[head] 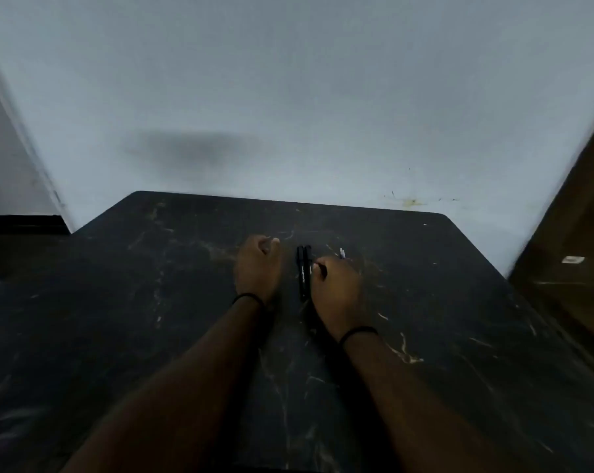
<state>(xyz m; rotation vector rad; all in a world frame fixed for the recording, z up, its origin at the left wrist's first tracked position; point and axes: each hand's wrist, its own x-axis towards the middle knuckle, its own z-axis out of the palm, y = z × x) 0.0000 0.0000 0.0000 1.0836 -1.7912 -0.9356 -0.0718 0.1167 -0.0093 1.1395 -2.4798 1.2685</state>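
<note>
Two black pens lie side by side on the dark scratched table, pointing away from me. My left hand rests on the table just left of them, its fingers curled into a fist with nothing visible in it. My right hand lies just right of the pens with its thumb close to them. Its fingers are curled, and the pale tip of a thin pen sticks out past the knuckles. The rest of that pen is hidden by the hand. Both wrists wear a black band.
A pale wall rises directly behind the table's far edge. A brown wooden panel or door stands at the right, close to the table's corner. A dark ledge sits at the left.
</note>
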